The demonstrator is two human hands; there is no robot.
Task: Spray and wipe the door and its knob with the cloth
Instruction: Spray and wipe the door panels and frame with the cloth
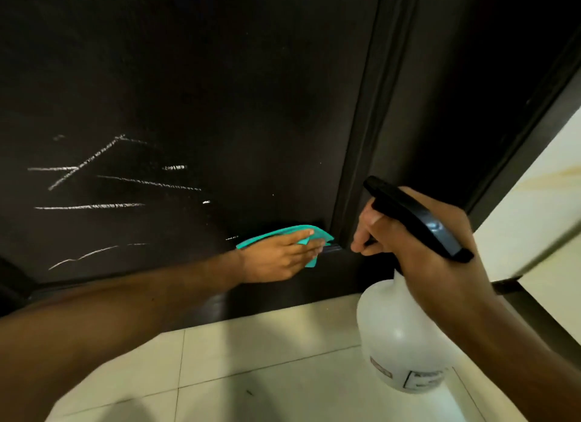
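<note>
The dark brown door (220, 91) fills most of the view, with several white chalk-like streaks (94, 182) on its lower left. My left hand (279, 258) presses a teal cloth (283, 231) flat against the door's bottom right corner, near the frame. My right hand (430, 242) grips a white spray bottle (396, 333) by its black trigger head (415, 217), held upright just right of the cloth. The knob is out of view.
A dark door frame (371, 132) runs up on the right of the door. Beige floor tiles (251, 368) lie below. A pale wall (540, 201) stands at the far right.
</note>
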